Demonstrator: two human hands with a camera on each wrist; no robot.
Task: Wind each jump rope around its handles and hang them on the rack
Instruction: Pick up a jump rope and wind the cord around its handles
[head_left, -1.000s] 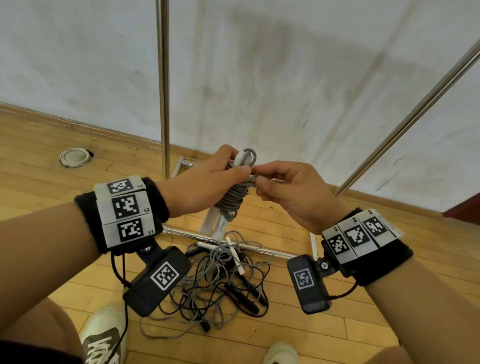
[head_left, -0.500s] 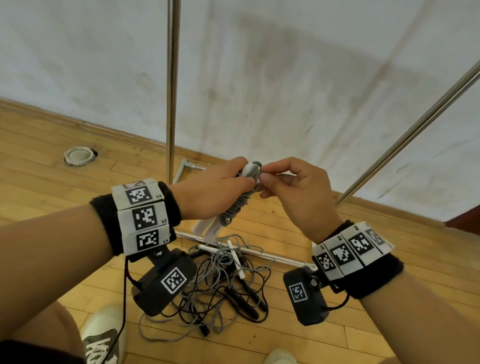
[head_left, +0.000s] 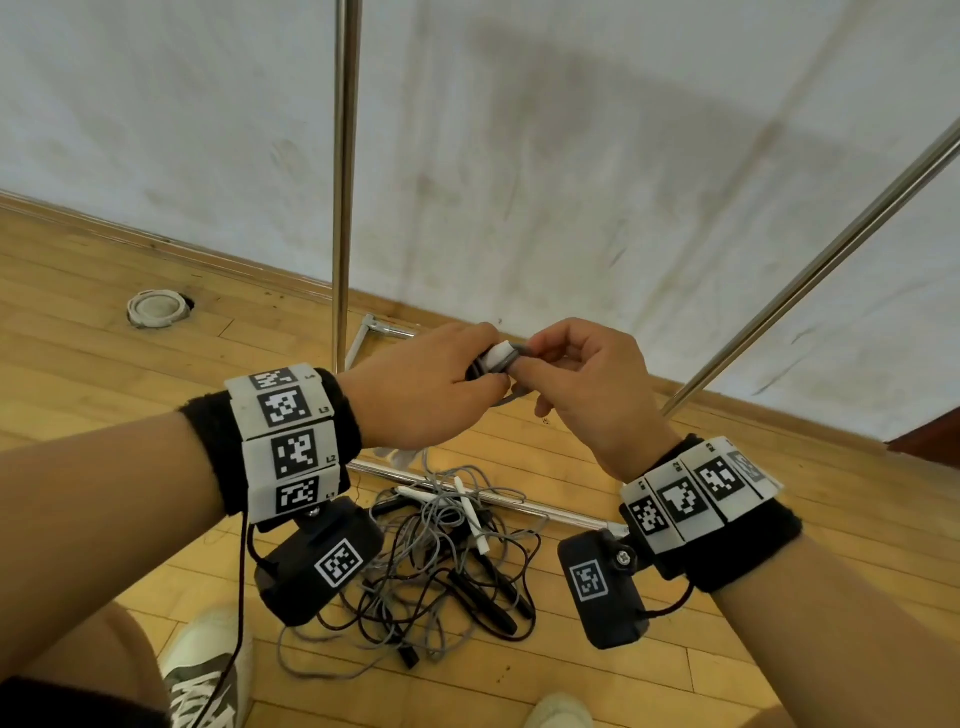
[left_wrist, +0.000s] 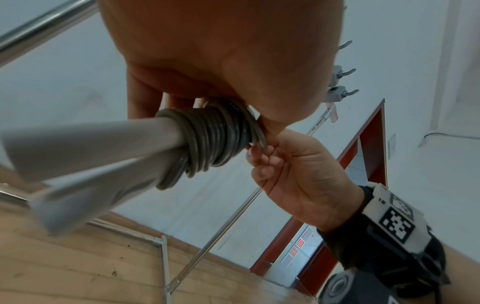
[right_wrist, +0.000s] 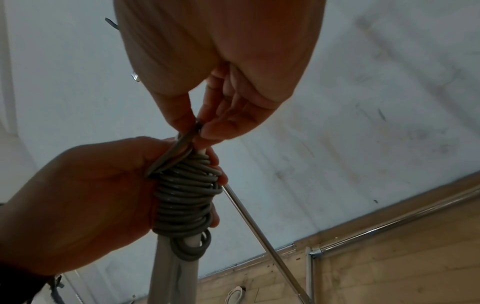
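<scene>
My left hand (head_left: 431, 387) grips a grey jump rope (left_wrist: 215, 135) wound in tight coils around its two white handles (left_wrist: 85, 148). The coils (right_wrist: 184, 197) sit in that palm, the handles pointing down. My right hand (head_left: 576, 374) pinches the rope's last loop (right_wrist: 182, 144) between thumb and fingers at the top end of the handles (head_left: 498, 356). Both hands are held in front of the rack's upright pole (head_left: 343, 182). A slanted rack pole (head_left: 810, 270) runs on the right. Small hooks (left_wrist: 342, 72) show high up in the left wrist view.
A tangled pile of grey and black jump ropes (head_left: 441, 561) lies on the wooden floor by the rack's base bar (head_left: 467, 483). My shoes (head_left: 208, 670) stand below it. A round floor fitting (head_left: 156, 307) sits at the left; a white wall is behind.
Both hands have risen together with the wound rope, and the handles have tipped so less of them shows below the left hand. The right fingers have shifted up to the loop at the top.
</scene>
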